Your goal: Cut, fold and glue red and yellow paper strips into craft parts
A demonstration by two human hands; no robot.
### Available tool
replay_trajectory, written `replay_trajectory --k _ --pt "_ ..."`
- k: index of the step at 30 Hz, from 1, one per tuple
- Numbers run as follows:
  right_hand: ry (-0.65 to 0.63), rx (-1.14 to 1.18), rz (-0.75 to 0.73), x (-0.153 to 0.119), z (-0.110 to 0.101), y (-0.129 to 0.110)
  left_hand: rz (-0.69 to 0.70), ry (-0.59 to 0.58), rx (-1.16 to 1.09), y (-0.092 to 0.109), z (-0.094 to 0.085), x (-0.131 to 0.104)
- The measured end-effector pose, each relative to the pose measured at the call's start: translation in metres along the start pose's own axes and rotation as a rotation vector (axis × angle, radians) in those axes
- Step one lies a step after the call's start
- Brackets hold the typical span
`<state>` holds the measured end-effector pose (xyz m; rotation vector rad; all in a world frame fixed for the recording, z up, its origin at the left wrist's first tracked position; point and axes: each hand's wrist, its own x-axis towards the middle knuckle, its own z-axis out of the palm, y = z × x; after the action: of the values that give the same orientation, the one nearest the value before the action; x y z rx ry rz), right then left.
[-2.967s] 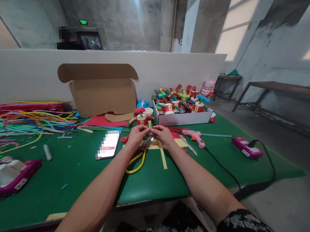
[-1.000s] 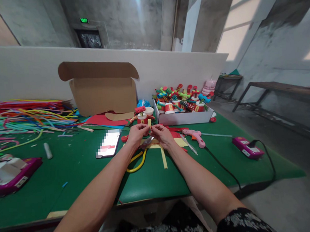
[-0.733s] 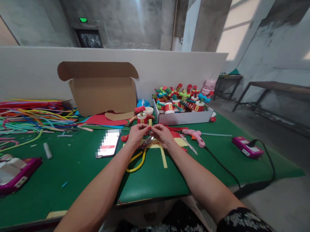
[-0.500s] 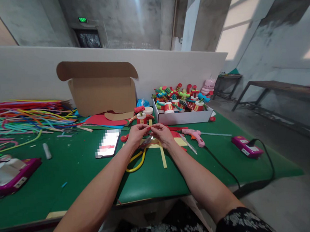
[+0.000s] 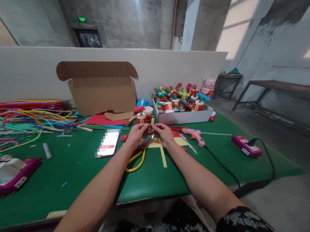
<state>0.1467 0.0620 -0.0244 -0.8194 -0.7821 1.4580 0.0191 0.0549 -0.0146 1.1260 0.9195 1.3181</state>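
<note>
Two hands meet over a small yellow strip [image 5: 152,121] at mid-frame

Near the center of the frame, the left hand [image 5: 137,135] and the right hand [image 5: 163,133] come together, almost touching. Both are nearly closed, with thumb and forefinger pinched and the other fingers curled in. Between the fingertips they hold the yellow strip, which stands up above them with a slight lean to the right. A red bit [image 5: 149,126] shows at its lower end; whether the two are joined cannot be told.

Just below the hands lie scissors, their yellow handles [image 5: 137,168] lower and to the left, partly hidden by the left forearm. A longer pale strip [image 5: 163,157] runs down the green table [image 5: 154,186], beside the right wrist. Directly above the hands stands a toy figure [image 5: 141,119] with coiled arms.

Right of center are a pink glue gun [image 5: 196,136] and a pen-like tool [image 5: 190,145]; farther right sits a purple power strip [image 5: 246,146]. A white box [image 5: 185,118] full of similar figures stands higher up. Left of the hands lies a phone [image 5: 108,144], its screen partly blurred. Behind it stands an open cardboard box [image 5: 102,95], and at the left edge spreads a heap of colored stems [image 5: 30,116].
</note>
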Motion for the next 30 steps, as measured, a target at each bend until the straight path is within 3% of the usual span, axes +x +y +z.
replay_trajectory --k 5,12,16,23,30 --pt "-0.020 0.033 -0.008 0.0006 0.0014 0.0005 0.047 0.002 0.061 0.0007 0.0009 -0.0009" --pt "-0.107 -0.110 0.045 -0.0058 0.0019 -0.0058 0.128 0.068 0.160 0.0022 0.0004 -0.0030" --pt "-0.110 -0.156 0.002 -0.0048 0.0002 -0.0066 0.121 0.068 0.218 0.0033 0.0008 -0.0039" --pt "-0.072 -0.180 -0.033 -0.0031 -0.0004 -0.0047 0.131 0.064 0.229 0.0046 0.0000 -0.0044" --pt "-0.127 -0.126 0.073 -0.0062 0.0016 -0.0078 0.113 0.059 0.119 0.0045 -0.0024 -0.0020"
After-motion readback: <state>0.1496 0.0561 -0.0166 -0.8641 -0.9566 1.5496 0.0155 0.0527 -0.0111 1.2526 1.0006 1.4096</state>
